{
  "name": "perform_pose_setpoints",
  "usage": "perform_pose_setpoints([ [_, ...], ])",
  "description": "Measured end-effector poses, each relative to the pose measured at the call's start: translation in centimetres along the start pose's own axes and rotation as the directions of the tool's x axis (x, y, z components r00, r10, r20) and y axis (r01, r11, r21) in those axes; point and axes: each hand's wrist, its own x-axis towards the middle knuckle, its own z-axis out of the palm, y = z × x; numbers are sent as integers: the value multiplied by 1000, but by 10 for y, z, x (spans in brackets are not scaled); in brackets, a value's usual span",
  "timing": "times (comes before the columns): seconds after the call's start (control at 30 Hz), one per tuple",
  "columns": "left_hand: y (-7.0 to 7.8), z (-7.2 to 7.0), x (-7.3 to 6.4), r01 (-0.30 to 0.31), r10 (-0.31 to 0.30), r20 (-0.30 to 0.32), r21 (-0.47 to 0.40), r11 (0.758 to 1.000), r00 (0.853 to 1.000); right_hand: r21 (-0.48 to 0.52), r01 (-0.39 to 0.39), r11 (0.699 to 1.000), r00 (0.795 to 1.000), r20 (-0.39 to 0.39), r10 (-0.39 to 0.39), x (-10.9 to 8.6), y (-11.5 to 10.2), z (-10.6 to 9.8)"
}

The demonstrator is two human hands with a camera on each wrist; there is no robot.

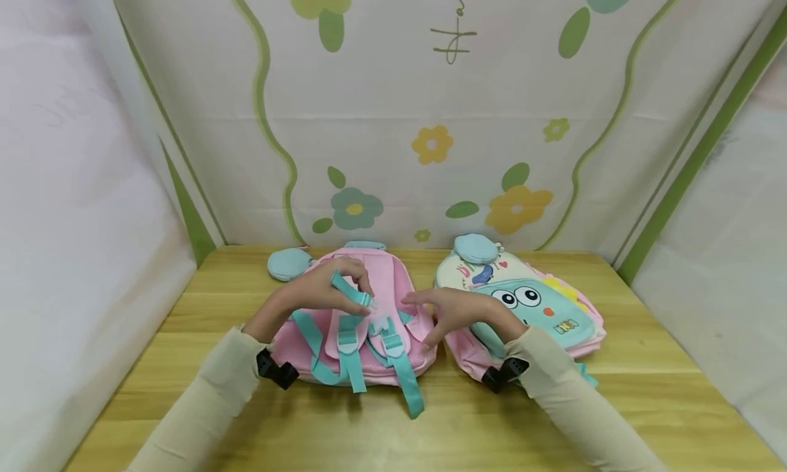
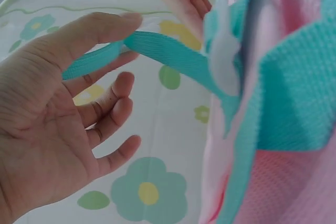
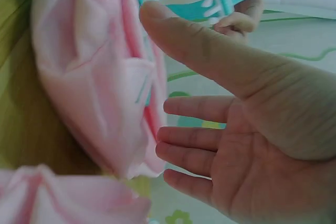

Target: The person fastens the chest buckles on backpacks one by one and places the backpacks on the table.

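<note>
A pink backpack (image 1: 384,274) lies with its back panel and shoulder straps facing up, teal webbing hanging from it toward the near side. Above it my left hand (image 1: 328,287) pinches a teal strap (image 2: 170,56) between thumb and index finger, the other fingers loose. A pale pronged buckle (image 3: 212,10) sits on that strap beside the fingertips. Another pale buckle piece (image 1: 379,326) rests on the shoulder straps. My right hand (image 1: 458,309) is at the backpack's right side, thumb and fingers spread apart, palm bare in the right wrist view.
To the right lies a second backpack (image 1: 547,325), front up, with a teal cartoon-face pocket and a small blue pouch (image 1: 476,248) on top. Another blue pouch (image 1: 289,264) is at the first backpack's upper left. Flower-printed cloth (image 1: 381,158) stands behind the wooden table (image 1: 344,434).
</note>
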Motion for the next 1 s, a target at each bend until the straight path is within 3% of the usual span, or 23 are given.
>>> perform_pose_setpoints([
  [0.13, 3, -1, -1, 26, -25, -20, 47, 999, 999, 39, 61, 997, 993, -100, -57, 0, -6, -3],
  [0.27, 5, -2, -1, 56, -50, -55, 119, 991, 997, -6, 134, 991, 973, -191, -132, 7, -11, -3],
  [0.43, 6, 2, -1, 97, -83, -87, 176, 979, 993, -18, 166, 986, 952, -256, -165, 16, -16, 1],
  [0.63, 4, 6, -3, 138, -110, -147, 196, 971, 983, -19, 188, 982, 928, -325, -184, 25, -21, 5],
  [0.73, 1, 7, -5, 134, -95, -186, 210, 969, 978, -33, 205, 978, 913, -355, -203, 29, -23, 6],
  [1.0, -5, 11, -8, 114, -75, -229, 162, 980, 971, -131, 224, 966, 852, -455, -260, 34, -23, 16],
])
